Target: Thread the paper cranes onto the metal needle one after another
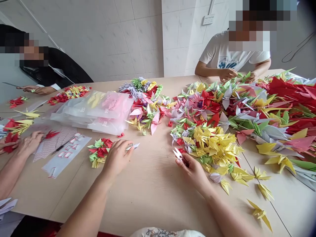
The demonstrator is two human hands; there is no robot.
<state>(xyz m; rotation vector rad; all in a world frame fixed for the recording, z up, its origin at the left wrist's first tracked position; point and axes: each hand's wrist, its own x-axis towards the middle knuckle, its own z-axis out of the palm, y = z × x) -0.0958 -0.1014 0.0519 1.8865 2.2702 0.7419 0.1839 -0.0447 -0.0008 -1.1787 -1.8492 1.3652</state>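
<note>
My left hand (118,155) is closed in a pinch on a pale paper crane (133,146), of which only a pointed tip shows beyond my fingers. Just beneath that wrist lies a small cluster of red, green and yellow paper cranes (98,149). In my right hand (194,171) is a pair of thread snips (177,154), with short bright blades pointing up and left and slightly apart; my fingers hide most of the dark handle. Close beyond the snips rises a heap of yellow paper cranes (217,144).
Large piles of mixed paper cranes (204,102) spread across the right. Plastic bags (108,108) lie stacked left of centre, near a sheet of labels (66,154). A neighbour's hand (31,143) works at the left. Two people (229,54) (61,65) sit across the table (145,197).
</note>
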